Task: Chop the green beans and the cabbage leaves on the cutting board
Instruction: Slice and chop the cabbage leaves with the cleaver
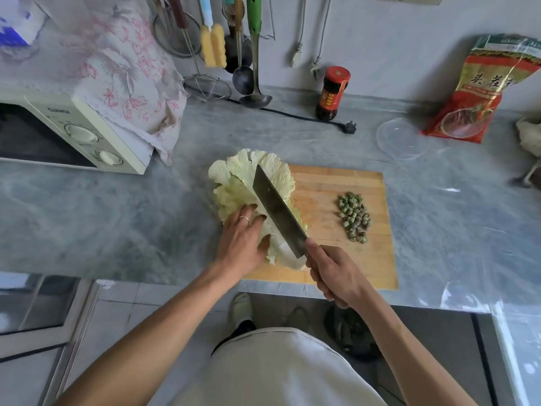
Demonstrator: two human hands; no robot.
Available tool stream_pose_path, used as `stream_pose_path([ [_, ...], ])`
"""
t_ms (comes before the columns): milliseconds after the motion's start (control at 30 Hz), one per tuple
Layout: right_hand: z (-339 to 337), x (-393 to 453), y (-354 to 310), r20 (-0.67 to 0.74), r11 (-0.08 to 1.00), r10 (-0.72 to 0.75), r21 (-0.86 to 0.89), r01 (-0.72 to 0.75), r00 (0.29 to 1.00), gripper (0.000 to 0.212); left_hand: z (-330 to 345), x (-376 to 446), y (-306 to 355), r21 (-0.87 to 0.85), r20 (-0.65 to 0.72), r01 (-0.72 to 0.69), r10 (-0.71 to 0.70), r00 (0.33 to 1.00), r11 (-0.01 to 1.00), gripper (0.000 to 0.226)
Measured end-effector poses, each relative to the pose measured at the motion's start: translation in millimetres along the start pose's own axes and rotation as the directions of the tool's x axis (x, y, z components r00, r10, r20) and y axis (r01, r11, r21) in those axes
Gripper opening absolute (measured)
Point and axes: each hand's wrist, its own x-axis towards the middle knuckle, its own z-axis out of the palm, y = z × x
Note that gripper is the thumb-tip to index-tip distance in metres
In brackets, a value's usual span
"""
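My left hand (243, 241) lies flat on the napa cabbage leaves (234, 183), fingers straight and pressing, thumb spread toward the blade. My right hand (333, 273) is wrapped tight round the handle of the cleaver (278, 209), whose flat blade lies along the leaves just beside my left fingertips, tip pointing away and to the left. The leaves run the same way: white stem end near me, between my two hands, frilly tops far off, hanging over the left edge of the cutting board (336, 259) onto the counter (117, 215). So blade and leaf share one long axis, and I judge this to be a lengthwise split of the stack; the crosswise cuts are not yet made. My left fingers are the ones nearest the edge, and I would keep them clear. The chopped green beans (354, 218) sit in a small pile on the right of the board, well apart from the cabbage.
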Motion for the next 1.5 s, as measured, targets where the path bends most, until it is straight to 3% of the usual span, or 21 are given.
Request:
stream_pose_path([
  [133,-6.1,-9.8,14.1,0.003,0.999,0.030,-0.028,-0.030,1.000,0.059,21.6,-28.6,28.5,0.089,0.155,0.030,-0.043,0.987,0.996,0.081],
  [233,-11.5,-13.5,19.5,-0.009,0.996,-0.013,-0.094,0.012,1.000,0.062,26.7,-32.8,40.2,0.083,0.321,0.095,-0.117,0.940,0.992,0.105],
  [533,-25.2,-21.8,34.4,0.036,0.980,-0.050,-0.189,0.056,0.998,0.075,33.0,-30.8,47.8,0.058,0.286,0.195,-0.204,0.936,0.979,0.112],
  [900,-26.7,-17.4,46.1,0.102,0.937,-0.159,-0.298,0.183,0.982,0.067,40.3,-33.3,64.1,0.085,0.273,0.272,-0.285,0.919,0.958,0.116],
  [1133,-22.8,-10.2,58.2,0.087,0.887,-0.188,-0.414,0.207,0.978,0.062,45.8,-33.3,65.4,0.119,0.258,0.274,-0.296,0.920,0.954,0.111],
  [1500,-21.0,2.3,64.2,0.111,0.875,-0.179,-0.436,0.209,0.978,0.059,57.0,-38.4,63.9,0.050,0.199,0.270,-0.274,0.941,0.962,0.104],
])
